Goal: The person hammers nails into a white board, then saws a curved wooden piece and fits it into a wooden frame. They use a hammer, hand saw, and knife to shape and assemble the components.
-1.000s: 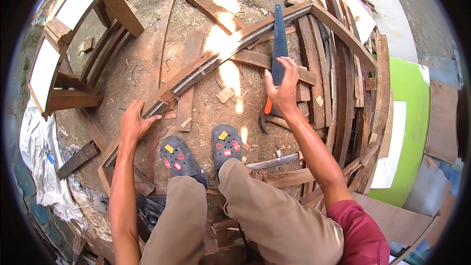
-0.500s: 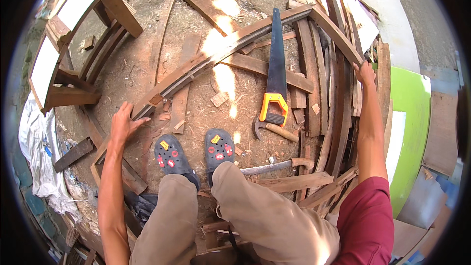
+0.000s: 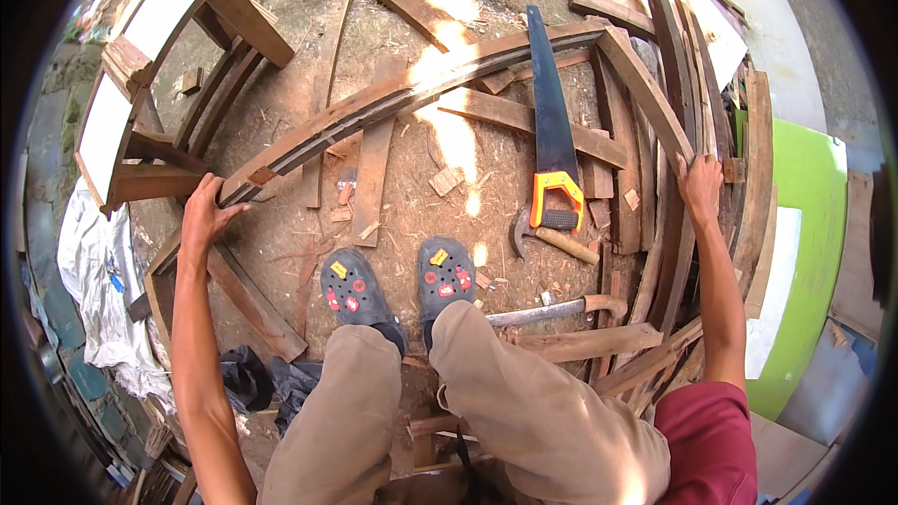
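An angled wooden frame spans the ground before me: a long grooved beam point(image 3: 351, 114) joined at the far right to a shorter board point(image 3: 645, 84). My left hand point(image 3: 204, 215) is closed on the long beam's left end, with the thumb stretched along its near side. At the short board's near end, my right hand point(image 3: 701, 185) is wrapped round the wood. Under the frame's right part lies a handsaw point(image 3: 554, 122) with an orange and black handle. A hammer point(image 3: 561, 241) rests beside that handle, partly beneath it. Closer to my feet is a long curved blade point(image 3: 538, 313) with a wooden handle.
Wooden planks point(image 3: 379, 164) and offcuts lie across the dirt. Stacked boards point(image 3: 669, 112) run along the right, beside a green panel point(image 3: 795, 252). At the far left stands a wooden piece of furniture point(image 3: 187, 75) with white panels, near a white sack point(image 3: 108, 290).
Both hands have drawn the frame nearer and its left end further left over the ground. The view has also shifted slightly, while saw and hammer stay in place on the ground.
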A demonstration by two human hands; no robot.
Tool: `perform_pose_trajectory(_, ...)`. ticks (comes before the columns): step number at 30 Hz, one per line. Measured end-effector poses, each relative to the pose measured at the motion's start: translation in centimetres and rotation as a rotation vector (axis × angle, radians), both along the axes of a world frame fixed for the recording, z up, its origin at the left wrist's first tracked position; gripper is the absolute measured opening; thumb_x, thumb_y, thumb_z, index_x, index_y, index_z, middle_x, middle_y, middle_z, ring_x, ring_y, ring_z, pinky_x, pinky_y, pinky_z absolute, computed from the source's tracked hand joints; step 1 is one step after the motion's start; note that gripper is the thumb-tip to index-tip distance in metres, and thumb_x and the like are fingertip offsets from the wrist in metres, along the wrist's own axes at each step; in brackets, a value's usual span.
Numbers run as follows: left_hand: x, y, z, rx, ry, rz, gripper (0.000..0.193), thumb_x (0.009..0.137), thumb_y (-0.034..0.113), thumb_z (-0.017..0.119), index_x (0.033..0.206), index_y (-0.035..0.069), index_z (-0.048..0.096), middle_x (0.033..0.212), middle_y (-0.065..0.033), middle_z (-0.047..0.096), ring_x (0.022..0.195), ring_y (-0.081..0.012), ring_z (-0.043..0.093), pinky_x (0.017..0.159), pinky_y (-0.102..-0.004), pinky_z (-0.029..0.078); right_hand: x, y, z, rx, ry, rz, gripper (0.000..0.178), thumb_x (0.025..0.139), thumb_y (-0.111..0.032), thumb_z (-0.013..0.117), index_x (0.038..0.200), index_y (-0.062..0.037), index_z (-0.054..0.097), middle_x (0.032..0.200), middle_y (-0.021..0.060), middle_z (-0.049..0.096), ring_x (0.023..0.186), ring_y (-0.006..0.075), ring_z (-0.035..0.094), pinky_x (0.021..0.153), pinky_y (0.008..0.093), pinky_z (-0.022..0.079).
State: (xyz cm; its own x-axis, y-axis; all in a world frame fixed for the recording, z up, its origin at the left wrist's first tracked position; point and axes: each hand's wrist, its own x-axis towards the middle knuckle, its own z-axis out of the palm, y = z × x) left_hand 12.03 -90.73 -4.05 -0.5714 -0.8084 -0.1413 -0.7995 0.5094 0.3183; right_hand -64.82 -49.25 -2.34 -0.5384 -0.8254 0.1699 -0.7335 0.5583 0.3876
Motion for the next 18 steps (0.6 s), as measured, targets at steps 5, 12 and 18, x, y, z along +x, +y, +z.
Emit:
perform_pose_trajectory(5, 0.3, 2.7, -2.0, -0.007, 0.028, 0.049, 0.057, 0.067, 0.027, 0.092, 0.106, -0.003, 0.064, 0.098, -0.0176, 0.059, 0.091, -0.0413, 0.062, 0.078, -0.0463, 0.05, 0.9, 0.4, 0.4, 0.055, -0.026, -0.07, 0.046, 0.092, -0.04, 0.071, 0.1, 0.0047, 0.066, 0.111, 0.0274, 0.063, 0.11, 0.0457, 0.059, 0.091, 0.0554, 0.047)
perform_pose_trajectory(12, 1.3, 2.6, -2.5, -0.009, -0.013, 0.029, 0.057, 0.07, 0.03, 0.09, 0.109, -0.001, 0.063, 0.102, -0.0185, 0.059, 0.094, -0.043, 0.063, 0.079, -0.0486, 0.05, 0.5, 1.0, 2.5, 0.22, -0.213, -0.192, 0.049, 0.092, -0.043, 0.071, 0.094, 0.0055, 0.069, 0.104, 0.0305, 0.066, 0.099, 0.0478, 0.064, 0.084, 0.0554, 0.051)
perform_pose_trajectory(18, 1.5, 2.4, -2.0, -0.066, -0.039, 0.015, 0.053, 0.071, 0.03, 0.089, 0.105, 0.001, 0.062, 0.1, -0.0172, 0.06, 0.094, -0.044, 0.062, 0.077, -0.051, 0.05, 7.2, 2.8, 0.8, 0.126, -0.227, -0.046, 0.035, 0.095, -0.03, 0.07, 0.108, 0.0021, 0.068, 0.115, 0.0248, 0.064, 0.111, 0.042, 0.062, 0.091, 0.0529, 0.048)
